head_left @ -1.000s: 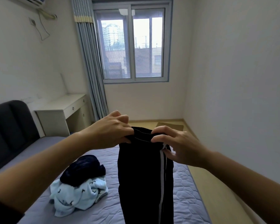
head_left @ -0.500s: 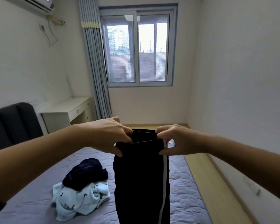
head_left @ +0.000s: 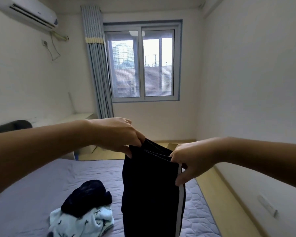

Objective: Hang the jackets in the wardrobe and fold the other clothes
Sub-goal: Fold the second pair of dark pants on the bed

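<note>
Both the left hand (head_left: 116, 134) and the right hand (head_left: 191, 159) pinch the black trousers (head_left: 150, 194) by the top edge, fingers curled, above the bed (head_left: 32, 194).

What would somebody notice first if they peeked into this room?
Most likely the black trousers with a white side stripe, hanging in the middle, pinched at the top by the left hand and the right hand. Next, down on the left, a crumpled dark garment lying on a pale blue garment on the bed. Behind them, the bright window in the far wall.
</note>
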`<action>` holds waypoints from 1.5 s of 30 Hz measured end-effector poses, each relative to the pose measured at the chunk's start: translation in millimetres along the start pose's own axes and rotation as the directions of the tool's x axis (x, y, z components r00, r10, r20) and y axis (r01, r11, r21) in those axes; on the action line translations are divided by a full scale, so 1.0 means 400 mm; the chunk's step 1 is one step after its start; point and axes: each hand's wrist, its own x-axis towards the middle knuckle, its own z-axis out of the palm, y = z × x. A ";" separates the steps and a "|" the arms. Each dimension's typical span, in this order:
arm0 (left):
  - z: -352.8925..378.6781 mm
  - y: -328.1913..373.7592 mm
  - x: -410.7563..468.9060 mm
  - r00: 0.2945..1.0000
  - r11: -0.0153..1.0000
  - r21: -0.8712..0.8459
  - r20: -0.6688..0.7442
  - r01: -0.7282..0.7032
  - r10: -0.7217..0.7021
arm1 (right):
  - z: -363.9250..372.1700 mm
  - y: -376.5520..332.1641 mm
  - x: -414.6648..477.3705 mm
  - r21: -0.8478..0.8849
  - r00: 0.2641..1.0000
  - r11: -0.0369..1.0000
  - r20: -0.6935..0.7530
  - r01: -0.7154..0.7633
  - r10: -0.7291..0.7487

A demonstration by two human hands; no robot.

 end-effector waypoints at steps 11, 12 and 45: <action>-0.139 -0.121 -0.063 0.940 0.967 -0.111 -0.233 0.231 -0.251 | -0.208 0.056 -0.076 0.092 0.907 0.996 -0.420 0.005 0.035; -0.190 -0.147 -0.069 0.914 0.960 -0.099 -0.294 0.261 -0.279 | -0.267 0.061 -0.083 0.071 0.870 0.997 -0.490 -0.023 0.055; -0.418 -0.170 -0.003 0.267 0.349 -0.930 -0.367 -0.115 -0.891 | -0.523 0.095 -0.093 0.661 0.468 0.640 -0.742 0.391 0.480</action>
